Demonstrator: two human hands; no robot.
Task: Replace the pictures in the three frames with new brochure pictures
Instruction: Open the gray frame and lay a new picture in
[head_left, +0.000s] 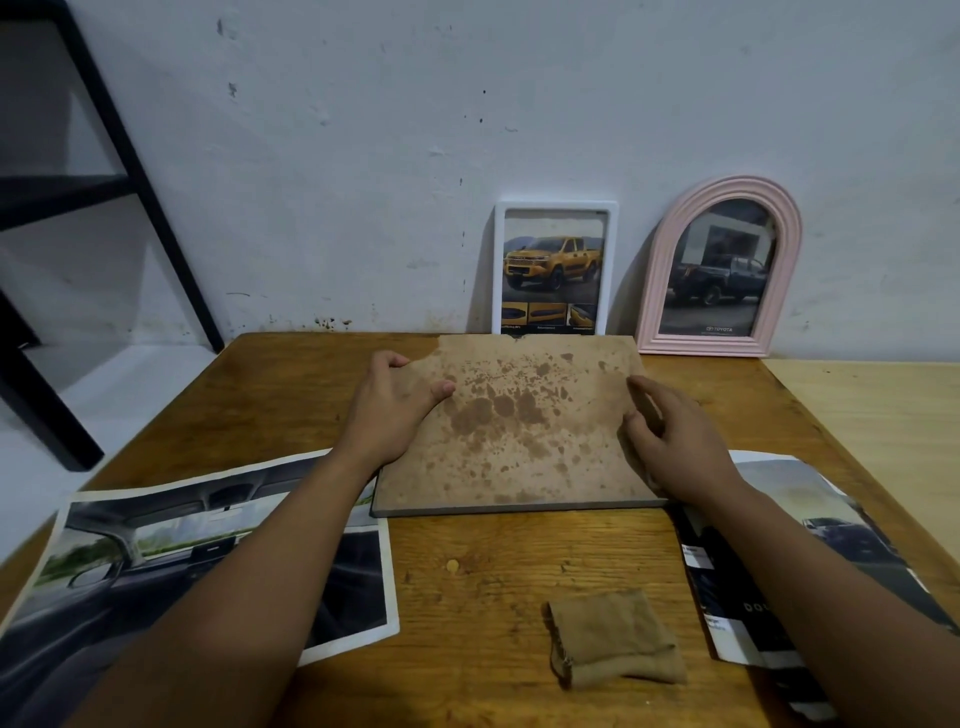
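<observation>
The left hand (400, 395) held the far left corner of the stained board (519, 426), fingers curled over its edge and thumb pressed on top. The right hand (670, 431) lay at the board's right edge with loosely bent fingers touching it; whether they hooked under the edge could not be told. The board, apparently the back of the third frame lying face down, sat in the middle of the wooden table (291, 405), its far edge close to the wall.

To do this step well, both hands probably needed to lift or turn the board evenly, keeping it level so that any glass under it would not slip out.

Just beyond, a white frame (555, 208) and a pink arched frame (724, 189) leaned upright against the wall, each showing a truck picture; a tilting board could knock them. A large brochure picture (156, 540) lay under the left forearm, and a folded brochure (769, 519) under the right, both liable to be dragged. A folded brown cloth (613, 639) lay nearer, apart from the board.
</observation>
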